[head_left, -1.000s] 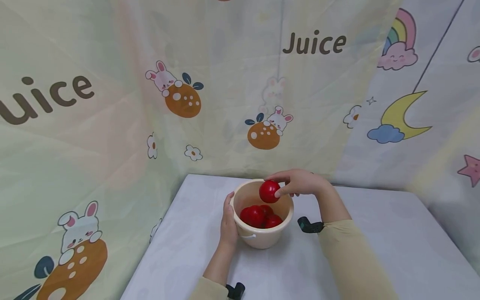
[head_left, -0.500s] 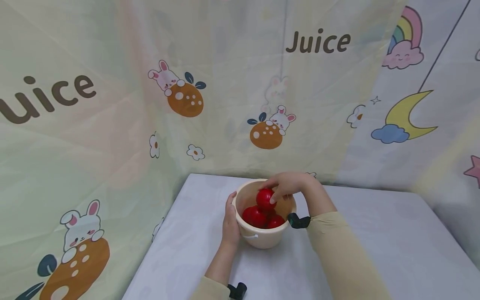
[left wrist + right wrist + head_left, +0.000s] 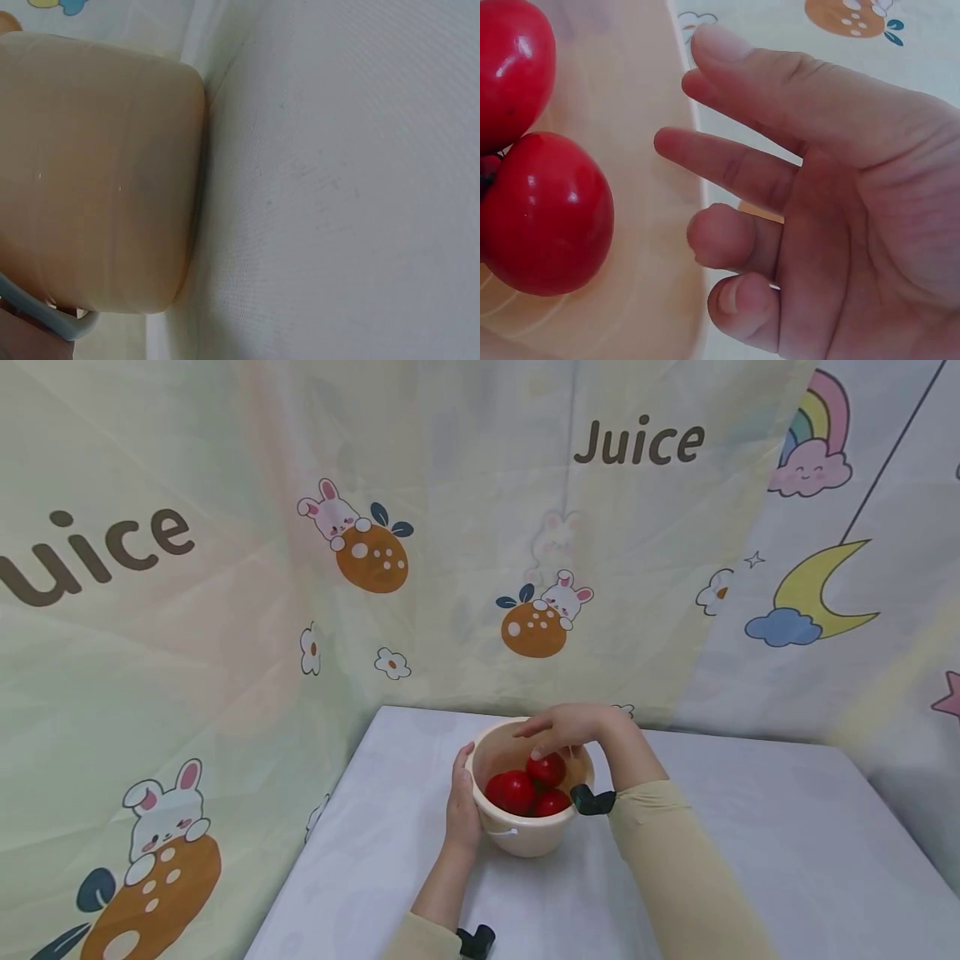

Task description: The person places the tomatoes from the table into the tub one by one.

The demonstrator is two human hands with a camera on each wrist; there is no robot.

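Note:
A beige bucket stands upright on the table with several shiny red tomatoes inside. My left hand grips the bucket's left side, a fingertip at the rim; most of its fingers are hidden. In the left wrist view the bucket wall fills the left part, and a bit of that hand shows below the handle. Over the bucket's far right rim my right hand hovers above the topmost tomato. The right wrist view shows this hand with spread fingers, apart from a tomato.
A white-covered table extends to the right and in front of the bucket. Patterned cloth walls close in behind and at both sides. Black wrist mounts sit at my sleeves, the right one overlapping the bucket rim in this view.
My right hand has lowered a tomato into the bucket and let go of it; the tomato has settled on the right of the pile. My left hand keeps its place on the bucket.

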